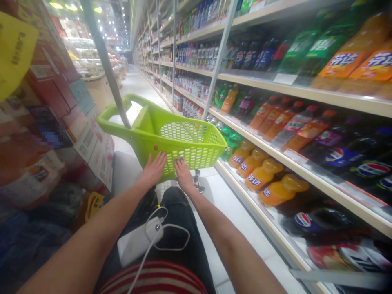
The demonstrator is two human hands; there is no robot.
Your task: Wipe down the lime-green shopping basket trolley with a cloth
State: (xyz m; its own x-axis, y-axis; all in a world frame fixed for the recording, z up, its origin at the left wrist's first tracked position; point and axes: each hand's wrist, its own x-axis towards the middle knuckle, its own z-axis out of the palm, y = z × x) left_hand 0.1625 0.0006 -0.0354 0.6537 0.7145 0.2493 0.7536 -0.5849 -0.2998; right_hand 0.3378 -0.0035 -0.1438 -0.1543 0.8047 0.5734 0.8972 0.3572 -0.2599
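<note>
A lime-green shopping cart basket (147, 141) with perforated sides stands in front of my knees. My left hand (156, 166) lies on its near side, fingers stretched out and holding nothing. Just to the right, my right hand (184, 173) presses its fingers against the perforated wall. Under those fingertips shows a small greyish, cloth-like piece (177, 161), mostly hidden by the hand. On my lap rests a white power bank (139, 241) with a white cable (179, 248) looped over it.
Shelves with several rows of soft drink bottles (255, 175) run along the right, close to the cart. Stacked boxes (92, 141) and a yellow sign (16, 53) crowd the left. A grey pole (105, 61) rises from the cart. The tiled aisle (134, 77) runs on ahead.
</note>
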